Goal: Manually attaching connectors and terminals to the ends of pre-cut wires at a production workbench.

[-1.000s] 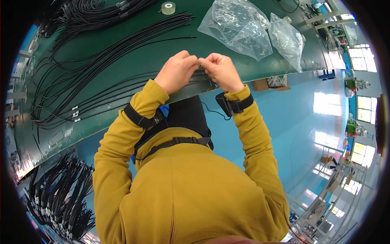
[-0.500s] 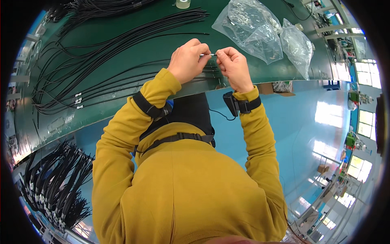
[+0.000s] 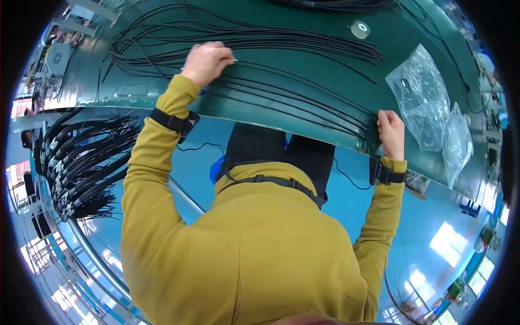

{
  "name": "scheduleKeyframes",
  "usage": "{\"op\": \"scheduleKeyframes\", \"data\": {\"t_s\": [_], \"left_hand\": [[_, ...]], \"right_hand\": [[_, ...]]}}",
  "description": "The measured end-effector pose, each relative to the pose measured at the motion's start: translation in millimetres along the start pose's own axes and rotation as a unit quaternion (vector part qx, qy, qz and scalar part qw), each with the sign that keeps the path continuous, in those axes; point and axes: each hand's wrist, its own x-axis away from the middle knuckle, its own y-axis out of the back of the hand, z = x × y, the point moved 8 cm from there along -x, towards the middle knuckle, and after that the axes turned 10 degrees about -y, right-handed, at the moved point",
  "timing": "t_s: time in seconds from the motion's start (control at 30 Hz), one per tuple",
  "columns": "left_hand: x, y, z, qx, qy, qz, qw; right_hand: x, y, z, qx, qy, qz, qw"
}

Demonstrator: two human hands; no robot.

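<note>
A thin black cable [image 3: 309, 79] stretches across the green table between my two hands. Near the far-left bundle my left hand [image 3: 206, 63] is closed on it, a small whitish piece showing at the fingertips. At the right, my right hand [image 3: 391, 132] pinches the cable's other end between thumb and fingers; the tip itself is hidden. Several separate black cables [image 3: 292, 102] lie side by side between the hands, close to the table's front edge. Beyond them rests a larger looped bundle of black cables [image 3: 303, 42].
Two clear plastic bags of small pieces, one large [image 3: 420, 100] and one smaller [image 3: 457, 145], lie on the right. A tape roll [image 3: 359, 30] stands farther back. Below the table's left side, many black cables [image 3: 89, 157] hang over a metal rail [image 3: 92, 254].
My hands were together over the cable's end; now they are wide apart, the left moved left along the cable, the right moved right. The view has shifted leftward.
</note>
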Motion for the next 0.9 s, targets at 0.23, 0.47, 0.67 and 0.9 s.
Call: {"op": "scheduleKeyframes", "data": {"t_s": [0.23, 0.47, 0.67, 0.9], "left_hand": [[57, 11, 69, -0.033, 0.087, 0.092, 0.991], [51, 5, 48, -0.189, 0.134, 0.282, 0.931], [-60, -29, -41, -0.03, 0.029, 0.143, 0.989], [-184, -103, -161, 0.084, -0.129, 0.051, 0.987]], "right_hand": [[-1, 0, 6, 0.096, 0.025, -0.019, 0.995], [23, -11, 12, 0.232, 0.078, 0.052, 0.968], [13, 4, -4, -0.007, -0.068, 0.077, 0.995], [13, -4, -9, -0.343, -0.135, 0.197, 0.908]]}}
